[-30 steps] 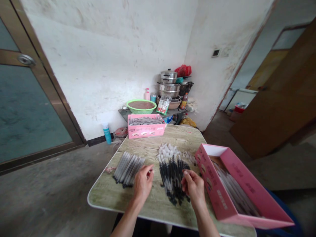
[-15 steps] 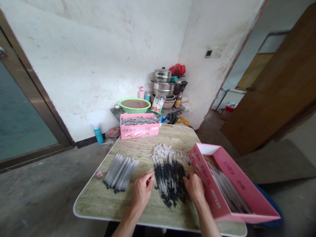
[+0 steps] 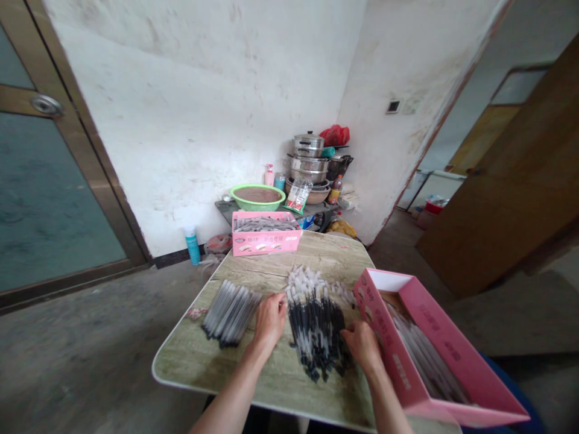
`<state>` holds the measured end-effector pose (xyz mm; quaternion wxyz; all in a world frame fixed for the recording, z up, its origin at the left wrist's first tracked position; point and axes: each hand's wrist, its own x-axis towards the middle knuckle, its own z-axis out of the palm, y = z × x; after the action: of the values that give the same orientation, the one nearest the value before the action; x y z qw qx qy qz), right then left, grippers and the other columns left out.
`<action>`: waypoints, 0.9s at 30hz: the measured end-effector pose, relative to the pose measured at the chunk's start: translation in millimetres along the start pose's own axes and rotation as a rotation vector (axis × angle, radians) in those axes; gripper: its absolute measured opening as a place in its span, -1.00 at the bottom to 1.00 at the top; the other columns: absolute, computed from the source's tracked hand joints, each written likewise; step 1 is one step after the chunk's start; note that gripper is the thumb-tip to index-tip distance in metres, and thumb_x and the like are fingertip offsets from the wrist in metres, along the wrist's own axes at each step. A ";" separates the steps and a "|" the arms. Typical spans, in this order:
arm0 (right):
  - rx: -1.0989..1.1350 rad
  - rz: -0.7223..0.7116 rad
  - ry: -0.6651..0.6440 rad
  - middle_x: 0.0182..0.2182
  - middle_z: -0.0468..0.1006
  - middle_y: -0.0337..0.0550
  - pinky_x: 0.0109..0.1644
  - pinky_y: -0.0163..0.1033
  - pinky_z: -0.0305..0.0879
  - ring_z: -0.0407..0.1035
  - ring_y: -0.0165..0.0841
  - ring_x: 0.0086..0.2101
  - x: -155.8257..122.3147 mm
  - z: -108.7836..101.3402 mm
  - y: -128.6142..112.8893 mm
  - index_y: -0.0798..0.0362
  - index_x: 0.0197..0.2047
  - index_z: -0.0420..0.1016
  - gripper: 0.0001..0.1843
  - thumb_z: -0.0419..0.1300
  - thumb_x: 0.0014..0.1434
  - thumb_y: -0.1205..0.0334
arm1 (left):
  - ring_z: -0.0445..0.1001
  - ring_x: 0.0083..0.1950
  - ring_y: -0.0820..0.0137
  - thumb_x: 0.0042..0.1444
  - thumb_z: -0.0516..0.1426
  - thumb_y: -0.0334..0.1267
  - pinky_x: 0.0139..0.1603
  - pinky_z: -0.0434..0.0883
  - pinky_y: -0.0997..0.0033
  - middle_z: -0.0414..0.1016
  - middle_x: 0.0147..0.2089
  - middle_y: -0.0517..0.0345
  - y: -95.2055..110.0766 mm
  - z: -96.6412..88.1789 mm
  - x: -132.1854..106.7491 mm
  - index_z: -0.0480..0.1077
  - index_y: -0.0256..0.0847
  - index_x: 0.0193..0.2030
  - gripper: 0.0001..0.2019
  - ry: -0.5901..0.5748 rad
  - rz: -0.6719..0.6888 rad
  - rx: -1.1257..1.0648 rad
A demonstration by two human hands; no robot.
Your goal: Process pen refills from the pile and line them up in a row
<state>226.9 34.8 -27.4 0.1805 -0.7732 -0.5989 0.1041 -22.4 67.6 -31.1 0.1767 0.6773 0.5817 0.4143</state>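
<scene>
A loose heap of black pen refills (image 3: 316, 328) lies in the middle of a wood-grain table (image 3: 271, 374). My left hand (image 3: 270, 317) rests at the heap's left edge, fingers curled against the refills. My right hand (image 3: 363, 345) presses the heap's right lower edge, fingers bent, beside a big open pink box (image 3: 420, 355) with refills inside. A tidy row of refills (image 3: 231, 307) lies left of my left hand.
A second pink box (image 3: 266, 233) full of refills stands at the table's far edge. Behind it a low shelf holds a green basin (image 3: 258, 196), stacked steel pots (image 3: 309, 160) and bottles. A wooden door (image 3: 511, 199) stands open at right.
Both hands have closed in on the refill heap from either side; the left hand moved up to its left edge. The camera swung slightly.
</scene>
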 end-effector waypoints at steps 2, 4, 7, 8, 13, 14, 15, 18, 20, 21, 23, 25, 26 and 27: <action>0.036 -0.012 0.028 -0.63 0.53 -0.09 -0.49 -0.34 0.13 0.45 -0.26 -0.51 -1.4 0.9 2.3 0.12 -0.57 0.47 -0.83 0.16 -0.02 0.27 | 0.50 -0.27 0.30 0.03 0.10 -0.47 -0.17 0.34 0.36 0.55 -0.31 0.02 -1.7 3.4 9.4 0.53 -0.23 -0.21 -0.77 0.019 -0.007 -0.016; 0.069 -0.029 0.055 -0.65 0.51 -0.12 -0.49 -0.33 0.13 0.43 -0.26 -0.52 -3.0 2.6 4.7 0.12 -0.57 0.47 -0.83 0.16 -0.02 0.27 | 0.50 -0.27 0.31 0.04 0.10 -0.47 -0.16 0.35 0.37 0.56 -0.30 0.03 -2.4 7.9 11.7 0.53 -0.22 -0.20 -0.77 0.028 -0.006 -0.043; 0.117 -0.059 0.089 -0.69 0.47 -0.17 -0.49 -0.33 0.13 0.41 -0.28 -0.56 -4.9 3.6 7.9 0.12 -0.60 0.45 -0.81 0.15 -0.01 0.26 | 0.50 -0.26 0.32 0.07 0.10 -0.43 -0.16 0.36 0.37 0.57 -0.28 0.03 -1.9 13.1 5.2 0.54 -0.21 -0.21 -0.78 0.031 0.008 -0.096; 0.131 -0.070 0.100 -0.70 0.46 -0.18 -0.49 -0.33 0.13 0.40 -0.28 -0.57 -5.3 3.1 8.4 0.12 -0.60 0.44 -0.80 0.15 0.00 0.25 | 0.51 -0.26 0.31 0.07 0.09 -0.42 -0.15 0.37 0.37 0.57 -0.27 0.03 -1.4 13.5 2.2 0.54 -0.21 -0.21 -0.79 0.032 0.012 -0.115; 0.139 -0.119 0.160 -0.56 0.55 -0.10 -0.43 -0.31 0.17 0.44 -0.26 -0.51 -12.9 -6.1 -2.3 0.12 -0.45 0.48 -0.78 0.08 0.10 0.23 | 0.52 -0.24 0.34 0.14 0.06 -0.31 -0.14 0.40 0.38 0.58 -0.25 0.04 6.4 9.7 -6.6 0.55 -0.18 -0.23 -0.78 0.010 0.051 -0.233; 0.131 -0.127 0.172 -0.53 0.57 -0.08 -0.42 -0.32 0.17 0.45 -0.26 -0.48 -17.0 -7.8 -8.6 0.11 -0.41 0.48 -0.79 0.07 0.13 0.23 | 0.52 -0.28 0.35 0.15 0.05 -0.27 -0.20 0.42 0.40 0.58 -0.28 0.04 9.5 9.5 -7.7 0.55 -0.20 -0.22 -0.77 -0.015 0.056 -0.267; 0.122 -0.134 0.181 -0.51 0.58 -0.08 -0.41 -0.33 0.16 0.46 -0.26 -0.46 -22.3 -9.0 -16.4 0.09 -0.38 0.48 -0.80 0.06 0.14 0.23 | 0.52 -0.34 0.37 0.17 0.05 -0.23 -0.29 0.44 0.42 0.58 -0.31 0.04 13.0 9.8 -9.2 0.54 -0.22 -0.18 -0.75 -0.055 0.050 -0.327; 0.099 -0.189 0.173 -0.53 0.58 -0.16 -0.41 -0.36 0.11 0.48 -0.30 -0.46 -43.2 -9.9 -45.7 0.02 -0.34 0.46 -0.84 0.08 0.17 0.22 | 0.48 -0.46 0.40 0.14 0.09 -0.10 -0.50 0.40 0.48 0.57 -0.36 0.03 24.1 12.6 -17.2 0.47 -0.31 -0.03 -0.62 -0.243 -0.036 -0.629; 0.088 -0.263 0.140 -0.54 0.58 -0.18 -0.45 -0.37 0.06 0.48 -0.33 -0.49 -57.3 -10.6 -64.0 0.02 -0.32 0.45 -0.82 0.04 0.22 0.21 | 0.47 -0.49 0.40 0.08 0.14 -0.04 -0.53 0.38 0.49 0.56 -0.39 0.04 29.5 14.1 -24.7 0.48 -0.33 -0.07 -0.59 -0.356 -0.101 -0.796; 0.098 -0.287 0.129 -0.53 0.58 -0.18 -0.46 -0.37 0.04 0.48 -0.34 -0.49 -63.3 -11.9 -71.1 0.02 -0.32 0.44 -0.81 0.03 0.24 0.21 | 0.45 -0.51 0.42 0.06 0.15 -0.02 -0.54 0.36 0.50 0.54 -0.42 0.07 31.3 14.3 -28.5 0.51 -0.33 -0.15 -0.61 -0.382 -0.117 -0.826; 0.127 -0.326 0.091 -0.50 0.59 -0.20 -0.45 -0.38 0.04 0.48 -0.36 -0.48 -72.1 -16.5 -79.2 0.02 -0.32 0.44 -0.82 0.03 0.24 0.23 | 0.40 -0.56 0.45 0.07 0.15 -0.02 -0.56 0.33 0.52 0.49 -0.51 0.13 33.4 13.6 -35.5 0.50 -0.31 -0.31 -0.66 -0.387 -0.140 -0.862; 0.136 -0.344 0.050 -0.50 0.60 -0.21 -0.45 -0.39 0.04 0.48 -0.38 -0.48 -76.4 -22.3 -80.6 0.01 -0.35 0.45 -0.82 0.04 0.22 0.27 | 0.42 -0.53 0.43 0.08 0.14 -0.03 -0.52 0.36 0.51 0.48 -0.50 0.15 35.5 12.6 -41.1 0.48 -0.30 -0.35 -0.68 -0.380 -0.165 -0.915; 0.132 -0.350 0.035 -0.50 0.60 -0.21 -0.45 -0.39 0.04 0.48 -0.38 -0.47 -77.1 -24.6 -79.9 0.01 -0.36 0.46 -0.82 0.05 0.22 0.29 | 0.44 -0.49 0.41 0.09 0.14 -0.04 -0.48 0.39 0.49 0.50 -0.46 0.13 37.0 12.4 -43.4 0.48 -0.29 -0.32 -0.69 -0.380 -0.178 -0.944; 0.127 -0.351 0.030 -0.49 0.60 -0.20 -0.45 -0.39 0.04 0.48 -0.38 -0.47 -77.0 -26.0 -79.1 0.02 -0.36 0.46 -0.82 0.05 0.21 0.30 | 0.47 -0.44 0.38 0.09 0.14 -0.05 -0.44 0.42 0.46 0.52 -0.41 0.10 38.8 12.5 -45.5 0.48 -0.30 -0.29 -0.70 -0.386 -0.191 -0.970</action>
<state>146.4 -26.3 24.1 0.2533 -0.6454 -0.7141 0.0971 13.0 17.9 -26.8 0.6104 0.5260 0.3391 0.4855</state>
